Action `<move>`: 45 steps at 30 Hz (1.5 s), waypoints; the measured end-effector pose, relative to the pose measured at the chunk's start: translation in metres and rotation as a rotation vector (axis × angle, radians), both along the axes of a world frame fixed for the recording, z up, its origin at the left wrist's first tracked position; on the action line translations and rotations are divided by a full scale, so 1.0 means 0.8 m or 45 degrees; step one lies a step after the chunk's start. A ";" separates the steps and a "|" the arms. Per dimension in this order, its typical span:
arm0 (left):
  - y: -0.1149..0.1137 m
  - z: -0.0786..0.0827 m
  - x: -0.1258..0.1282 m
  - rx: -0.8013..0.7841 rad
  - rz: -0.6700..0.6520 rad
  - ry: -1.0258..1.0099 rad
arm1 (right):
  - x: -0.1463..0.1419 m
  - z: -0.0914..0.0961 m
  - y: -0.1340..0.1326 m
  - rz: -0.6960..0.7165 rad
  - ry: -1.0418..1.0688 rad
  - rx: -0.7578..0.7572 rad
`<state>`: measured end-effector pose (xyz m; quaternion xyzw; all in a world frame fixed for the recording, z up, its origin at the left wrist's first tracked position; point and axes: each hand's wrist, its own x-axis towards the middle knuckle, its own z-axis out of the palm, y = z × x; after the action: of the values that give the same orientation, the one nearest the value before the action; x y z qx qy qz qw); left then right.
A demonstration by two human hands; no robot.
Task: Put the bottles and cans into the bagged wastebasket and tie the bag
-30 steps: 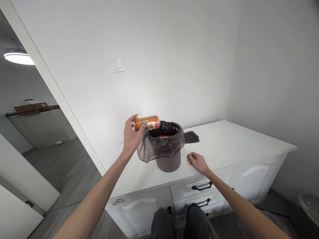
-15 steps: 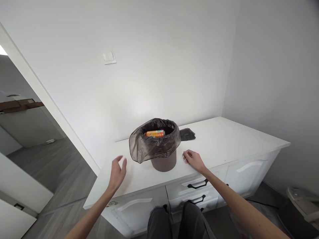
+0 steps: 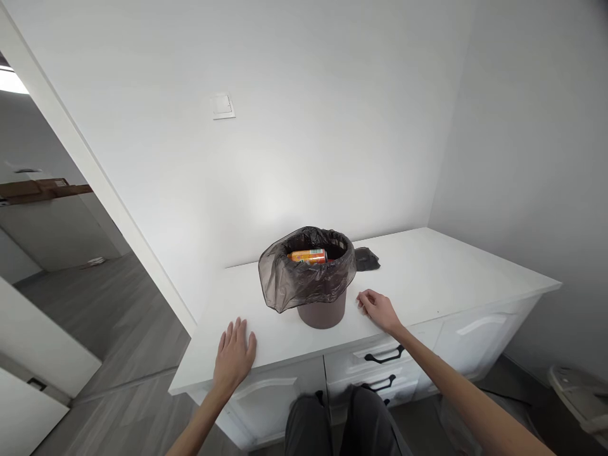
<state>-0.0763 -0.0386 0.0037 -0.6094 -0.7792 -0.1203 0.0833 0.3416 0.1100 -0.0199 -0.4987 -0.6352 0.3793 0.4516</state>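
A brown trash bin (image 3: pixel 323 314) stands upright on the white cabinet top (image 3: pixel 456 266). Its dark see-through trash bag (image 3: pixel 304 288) is folded out over the rim and bulges to the left. Inside the bin's mouth an orange drink can (image 3: pixel 308 256) lies on its side; what is under it is hidden. My left hand (image 3: pixel 234 356) is open, palm down near the cabinet's front edge, left of the bin. To the right of the bin my right hand (image 3: pixel 379 309) rests on the top with curled fingers and nothing visible in them, apart from the bin.
A dark folded piece of plastic bag (image 3: pixel 367 259) lies behind the bin on its right. Drawers with black handles (image 3: pixel 384 356) are below the top. A light switch (image 3: pixel 222 106) is on the wall, and a doorway opens at the left. A pale stool-like object (image 3: pixel 582 396) stands lower right.
My left hand has come down from the air beside the bin onto the cabinet top, its fingers straightening out flat. The right hand stays curled beside the bin. The view has shifted slightly.
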 end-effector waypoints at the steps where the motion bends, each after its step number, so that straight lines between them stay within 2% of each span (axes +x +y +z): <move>1: 0.000 -0.003 -0.002 0.004 0.000 0.011 | 0.000 -0.001 0.000 -0.001 -0.002 0.000; 4: 0.001 -0.009 -0.005 0.027 -0.004 0.024 | 0.000 -0.003 0.001 -0.005 0.002 0.005; 7: -0.002 -0.007 -0.003 0.057 -0.032 -0.076 | 0.000 -0.005 0.002 -0.005 0.016 -0.006; 9: -0.004 0.003 0.002 0.111 -0.055 -0.271 | 0.000 -0.005 0.002 0.006 0.053 -0.024; 12: -0.003 0.030 0.012 0.232 -0.088 -0.868 | -0.002 0.004 0.002 0.074 0.143 -0.075; 14: 0.004 0.057 0.021 0.240 -0.125 -1.214 | -0.004 0.022 0.003 0.175 0.266 -0.178; 16: 0.018 0.087 0.033 0.180 -0.177 -1.419 | -0.007 0.051 0.006 0.278 0.441 -0.315; 22: 0.082 0.196 0.077 0.074 -0.310 -1.927 | 0.004 0.166 0.028 0.405 0.912 -0.611; 26: 0.113 0.276 0.107 0.033 -0.303 -2.340 | 0.018 0.233 0.049 0.535 0.894 -0.586; 29: 0.130 0.325 0.128 0.067 -0.323 -2.379 | 0.017 0.273 0.064 0.552 0.913 -0.484; 31: 0.141 0.348 0.143 0.078 -0.337 -2.389 | 0.010 0.294 0.073 0.529 0.997 -0.436; 34: 0.157 0.370 0.168 0.105 -0.361 -2.414 | -0.010 0.312 0.085 0.429 1.145 -0.415; 38: 0.175 0.382 0.194 0.215 -0.414 -2.477 | -0.040 0.327 0.094 0.343 1.330 -0.411; 41: 0.187 0.387 0.197 0.341 -0.401 -2.546 | -0.051 0.340 0.098 0.259 1.448 -0.395; 45: 0.199 0.391 0.184 0.596 -0.308 -2.617 | -0.049 0.352 0.109 0.159 1.481 -0.346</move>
<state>0.0705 0.1208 0.3164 -0.2573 -0.3671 -0.7322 -0.5128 0.3024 0.1974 0.2615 -0.2244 -0.2577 0.6937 0.6341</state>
